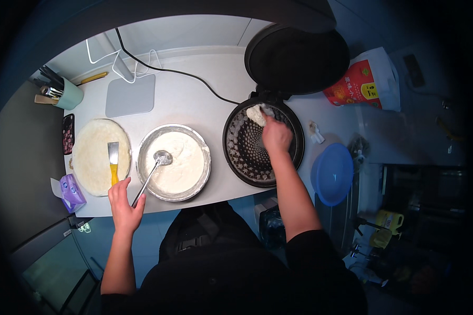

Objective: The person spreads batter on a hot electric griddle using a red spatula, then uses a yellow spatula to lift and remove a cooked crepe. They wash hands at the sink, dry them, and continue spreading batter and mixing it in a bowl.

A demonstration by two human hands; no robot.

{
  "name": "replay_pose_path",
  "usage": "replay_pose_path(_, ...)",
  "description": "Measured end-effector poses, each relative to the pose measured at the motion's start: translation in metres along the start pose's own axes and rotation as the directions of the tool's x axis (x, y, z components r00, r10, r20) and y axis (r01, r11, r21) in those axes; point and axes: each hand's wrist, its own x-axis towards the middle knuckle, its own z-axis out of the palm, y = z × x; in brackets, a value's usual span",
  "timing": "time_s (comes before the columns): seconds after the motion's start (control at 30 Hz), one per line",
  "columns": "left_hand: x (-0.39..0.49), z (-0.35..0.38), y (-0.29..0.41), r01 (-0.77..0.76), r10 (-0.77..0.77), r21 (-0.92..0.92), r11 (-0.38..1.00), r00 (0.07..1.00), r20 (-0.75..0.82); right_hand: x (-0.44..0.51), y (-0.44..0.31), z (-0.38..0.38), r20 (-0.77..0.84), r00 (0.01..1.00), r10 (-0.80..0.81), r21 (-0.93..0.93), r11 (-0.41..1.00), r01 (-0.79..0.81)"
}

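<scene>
My right hand (276,136) holds a lump of pale dough (256,115) against the upper part of the dark patterned plate of a round electric griddle (244,147), whose lid (297,59) stands raised behind. White residue marks that plate. My left hand (125,201) is spread at the counter's front edge, by the handle of a metal ladle (163,157) and the yellow handle of a scraper (113,155); whether it touches either is unclear. The ladle's bowl lies in thick white batter (181,173) inside a metal bowl (207,157). Under the scraper is a stack of round pale flatbreads (90,157).
On the left are a phone (68,134), a purple tissue pack (71,193) and a green utensil cup (71,94). A black cord (181,72) runs behind the bowl to the griddle. To the right are a blue basin (333,173), crumpled tissue (316,132) and a red-and-white bag (362,84).
</scene>
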Motion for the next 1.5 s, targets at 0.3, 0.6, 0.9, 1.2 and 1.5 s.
replay_pose_path(0.3,-0.002,-0.007,0.005,-0.036,0.034,-0.044,0.998,0.998,-0.06,0.013,-0.006,-0.008,-0.03,0.99,0.136,-0.071,0.988,-0.138)
replay_pose_path(0.6,-0.004,-0.009,0.005,-0.031,0.025,-0.075,0.997,0.996,-0.08,-0.008,-0.013,-0.004,0.119,0.992,-0.036,0.006,0.999,0.035)
replay_pose_path(0.9,-0.007,-0.006,0.005,-0.02,0.012,-0.082,0.996,0.995,-0.094,-0.031,-0.03,-0.009,0.134,0.929,-0.346,0.154,0.933,0.325)
replay_pose_path(1.2,-0.013,-0.009,0.005,-0.01,0.002,-0.09,0.996,0.995,-0.096,-0.008,-0.018,-0.009,-0.012,0.972,-0.236,0.048,0.97,0.236)
replay_pose_path(1.5,-0.016,-0.008,0.006,-0.002,-0.009,-0.094,0.996,0.994,-0.11,-0.027,-0.014,-0.016,-0.044,0.969,-0.242,0.067,0.967,0.245)
